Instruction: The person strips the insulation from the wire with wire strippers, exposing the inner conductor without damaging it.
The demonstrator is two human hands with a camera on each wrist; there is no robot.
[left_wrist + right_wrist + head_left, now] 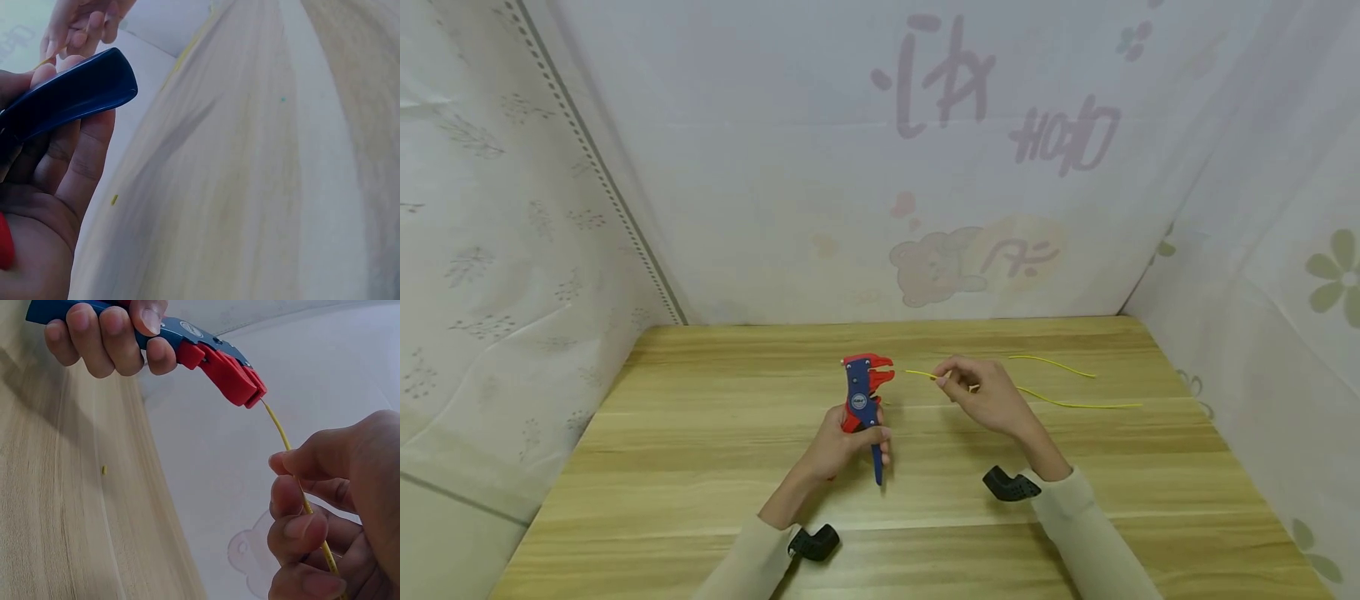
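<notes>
My left hand [838, 446] grips the handles of a wire stripper [859, 387] with a blue body and red jaws. The tool stands with its head away from me, its jaws facing right and parted. Between thumb and fingertips, my right hand [988, 396] pinches a yellow wire [921, 373]. The wire's free end points left at the jaws, with a small gap in the head view. In the right wrist view the wire [276, 424] runs down through the curled fingers, and its tip looks thinner and darker.
A loose yellow wire [1052, 361] lies at the back right of the wooden table [700, 467]. Another yellow length [1078, 405] extends right from behind my right hand; I cannot tell whether it is the held wire. A tiny yellow piece [104, 470] lies below the tool.
</notes>
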